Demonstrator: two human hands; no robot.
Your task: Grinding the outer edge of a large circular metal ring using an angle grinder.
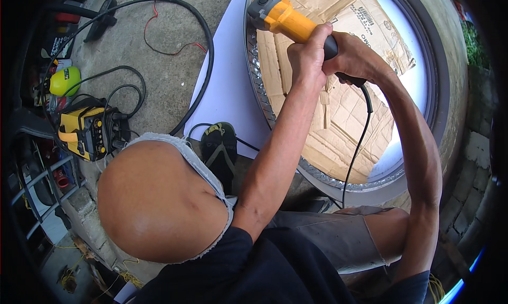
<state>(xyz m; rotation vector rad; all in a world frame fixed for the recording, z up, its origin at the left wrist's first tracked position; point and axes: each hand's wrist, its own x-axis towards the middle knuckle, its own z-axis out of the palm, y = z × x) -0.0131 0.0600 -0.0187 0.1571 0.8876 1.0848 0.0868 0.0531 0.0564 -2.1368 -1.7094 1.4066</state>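
Note:
My left hand [309, 58] is closed on a yellow and black angle grinder [288, 21] near the middle of its body. My right hand [360, 60] is closed around the grinder's rear black part, beside my left hand, with the power cord [360, 137] hanging below. The grinder's head is at the upper left edge of a large round grey metal ring [431, 129], which has a rough, shiny inner band along its left and bottom. Creased brown cardboard [338, 140] lies inside the ring, over a white surface; whatever disc the grinder carries is hidden or unclear.
A yellow and black machine [84, 129] with cables sits at the left, beside a lime-yellow round object [64, 83]. A black hose [206, 34] loops over the concrete. A white sheet [227, 92] lies under the ring. My bare knee [159, 198] and a flip-flop [217, 150] are near it.

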